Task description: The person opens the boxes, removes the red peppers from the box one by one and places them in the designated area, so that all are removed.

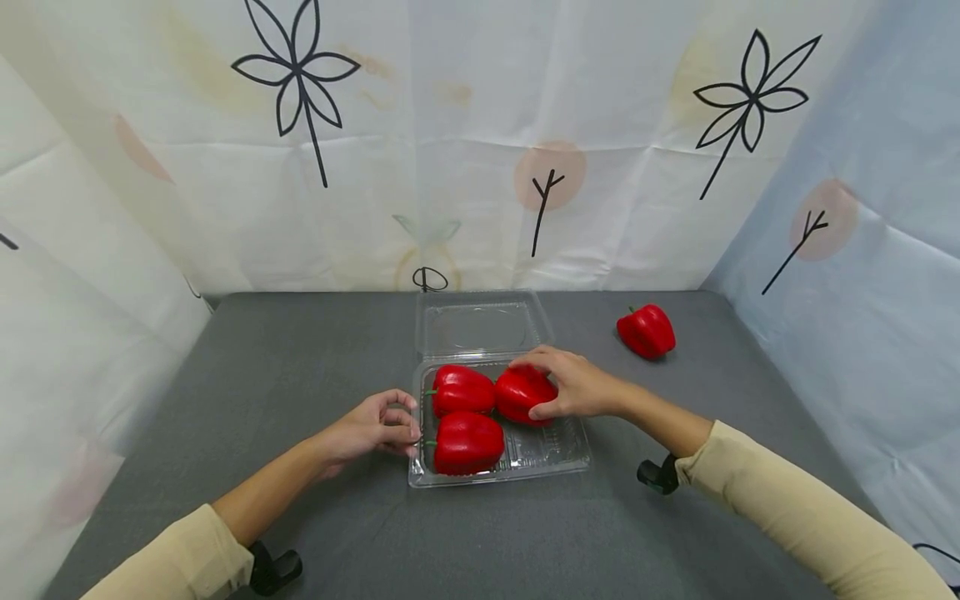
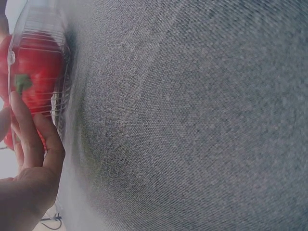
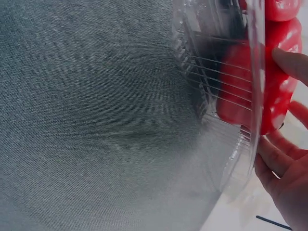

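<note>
A clear plastic clamshell container [image 1: 551,446] lies with its lid folded back, three red bell peppers inside it. My right hand [image 1: 581,385] holds the back right bell pepper [image 1: 521,396], thumb at its near side and fingers over its far side. In the right wrist view that red bell pepper [image 3: 279,86] shows partly through the ribbed wall. The back left pepper [image 1: 462,390] and front left pepper [image 1: 468,444] lie with green stems toward the left. My left hand [image 1: 367,429] rests its loosely bent fingertips at the container's left rim, holding no pepper.
Another red bell pepper [image 1: 647,332] lies on the grey tabletop [image 1: 337,517] at the back right. The clear lid [image 1: 480,327] stretches toward the printed cloth backdrop [image 1: 465,150]. Cloth walls also border the table at left and right.
</note>
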Demonstrator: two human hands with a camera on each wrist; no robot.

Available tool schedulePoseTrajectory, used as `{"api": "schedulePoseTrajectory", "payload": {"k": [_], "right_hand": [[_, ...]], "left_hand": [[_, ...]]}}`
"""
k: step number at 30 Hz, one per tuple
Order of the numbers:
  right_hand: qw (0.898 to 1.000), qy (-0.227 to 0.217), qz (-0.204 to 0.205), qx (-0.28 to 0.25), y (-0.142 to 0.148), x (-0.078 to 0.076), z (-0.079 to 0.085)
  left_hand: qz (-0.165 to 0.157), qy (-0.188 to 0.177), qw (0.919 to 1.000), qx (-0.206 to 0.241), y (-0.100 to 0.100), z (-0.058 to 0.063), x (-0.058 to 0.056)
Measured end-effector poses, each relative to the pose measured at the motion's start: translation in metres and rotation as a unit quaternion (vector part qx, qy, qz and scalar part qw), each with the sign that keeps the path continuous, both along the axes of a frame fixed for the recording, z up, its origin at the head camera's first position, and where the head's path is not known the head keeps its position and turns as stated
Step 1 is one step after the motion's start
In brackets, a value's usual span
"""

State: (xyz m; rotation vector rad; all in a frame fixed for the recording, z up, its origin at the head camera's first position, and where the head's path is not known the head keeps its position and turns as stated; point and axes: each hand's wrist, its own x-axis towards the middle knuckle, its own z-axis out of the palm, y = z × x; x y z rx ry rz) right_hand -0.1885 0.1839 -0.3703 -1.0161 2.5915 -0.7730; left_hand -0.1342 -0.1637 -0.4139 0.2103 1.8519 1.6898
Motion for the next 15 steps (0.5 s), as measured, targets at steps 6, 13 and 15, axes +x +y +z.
{"api": "schedulePoseTrajectory", "payload": {"k": [6,13,15], "right_hand": [[0.999,-0.026,-0.014,-0.032,0.0008,-0.0009,-0.0022],[0.998,-0.044,-0.019,-0.042,0.0023,-0.0008,-0.0021],[0.998,-0.046,-0.025,-0.041,0.0021,-0.0009,-0.002]], "left_hand": [[0.0,-0.002,1.0,0.003,0.0004,0.0003,0.0005],[-0.001,-0.003,1.0,0.003,0.0012,0.0009,0.0009],[0.0,-0.003,1.0,0.002,0.0012,0.0014,0.0013]]}}
